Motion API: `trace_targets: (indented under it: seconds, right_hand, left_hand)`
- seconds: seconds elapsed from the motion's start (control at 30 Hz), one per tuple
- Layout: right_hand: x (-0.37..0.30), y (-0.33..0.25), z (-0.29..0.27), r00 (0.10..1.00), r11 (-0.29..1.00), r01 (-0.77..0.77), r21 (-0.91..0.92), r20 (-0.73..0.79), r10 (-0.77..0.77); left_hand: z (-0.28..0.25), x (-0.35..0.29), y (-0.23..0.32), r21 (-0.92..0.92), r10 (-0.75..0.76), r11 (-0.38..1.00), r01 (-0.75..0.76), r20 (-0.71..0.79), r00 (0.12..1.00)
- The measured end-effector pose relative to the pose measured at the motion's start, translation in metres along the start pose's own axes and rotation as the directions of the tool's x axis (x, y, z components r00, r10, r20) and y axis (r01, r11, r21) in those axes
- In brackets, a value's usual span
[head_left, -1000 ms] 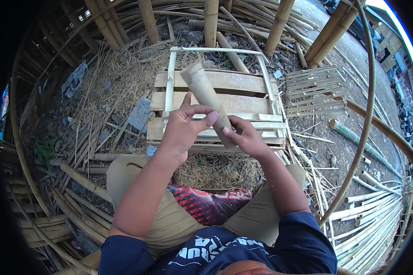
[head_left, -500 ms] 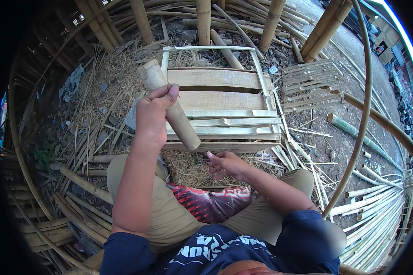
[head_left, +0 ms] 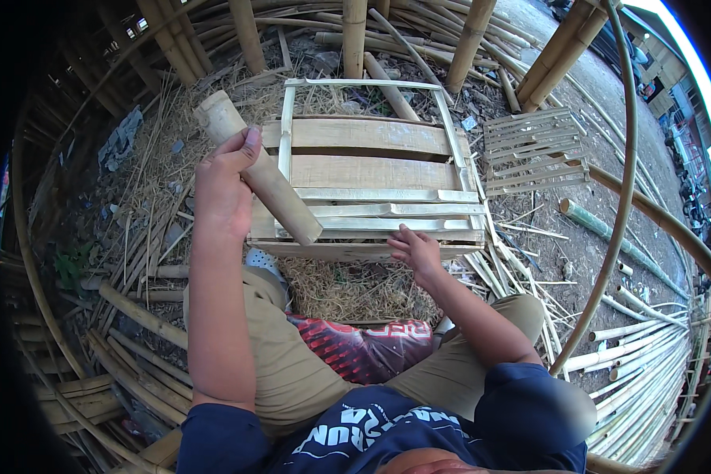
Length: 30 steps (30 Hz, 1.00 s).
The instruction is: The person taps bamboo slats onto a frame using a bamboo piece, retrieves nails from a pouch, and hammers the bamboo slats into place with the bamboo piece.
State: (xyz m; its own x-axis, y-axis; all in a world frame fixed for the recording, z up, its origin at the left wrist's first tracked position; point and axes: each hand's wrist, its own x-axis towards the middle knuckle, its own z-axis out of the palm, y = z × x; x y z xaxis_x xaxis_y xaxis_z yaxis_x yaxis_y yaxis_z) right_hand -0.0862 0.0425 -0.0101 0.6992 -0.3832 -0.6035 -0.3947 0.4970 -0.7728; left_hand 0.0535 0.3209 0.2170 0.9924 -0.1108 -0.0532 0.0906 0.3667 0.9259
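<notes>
Tube (head_left: 276, 189) in the left hand (head_left: 227, 178), to the left of the right fingers; long axis slanting from far left, past the left thumb, to near right, toward the right hand (head_left: 419, 254). Left hand the nearer one, being already on it.

Around both sets of fingers, a yard floor strewn with straw (head_left: 324, 286) and scraps. Far ahead of the fingertips, upright posts (head_left: 354, 35), with long bamboo lying behind. Well to the right of the right fingers, a fanned pile of canes (head_left: 624, 391); farther ahead on that side, a green pole (head_left: 608, 235) and a slatted panel (head_left: 533, 144), both on the ground.

Directly before the fingers, a low plank stand (head_left: 371, 172). On top, a pale frame (head_left: 363, 82), far bar well beyond the fingertips, side bars running back toward the body. Across its near part, strips (head_left: 371, 211) laid left to right, at an angle to the tube.

Tube's near end above the stand's left front, close to the strips' left ends; contact not clear. Far end over straw, beyond the left fingers.

Left fingers wrapped round the tube, thumb across it. Right fingers empty, loosely parted and bent, tips at the front strip (head_left: 450, 225); touching or just above, not clear.
</notes>
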Motion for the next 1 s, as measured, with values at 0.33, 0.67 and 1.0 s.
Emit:
trace_targets:
  seconds: [0.33,0.67,1.0]
  right_hand:
    - [0.022,-0.001,-0.004,0.998,0.977,0.005,0.214,-0.068,0.01]
    - [0.037,0.003,-0.004,0.996,0.959,-0.054,0.278,-0.058,0.073]
    - [0.102,0.013,-0.051,0.947,0.879,0.195,0.435,0.148,-0.284]
  left_hand:
    - [-0.005,-0.012,0.008,0.048,-0.032,0.998,0.03,0.033,0.999]
    - [-0.011,-0.012,0.014,0.031,-0.033,0.999,0.032,0.037,0.999]
    - [0.004,-0.008,0.009,0.043,-0.025,0.999,0.02,0.105,0.994]
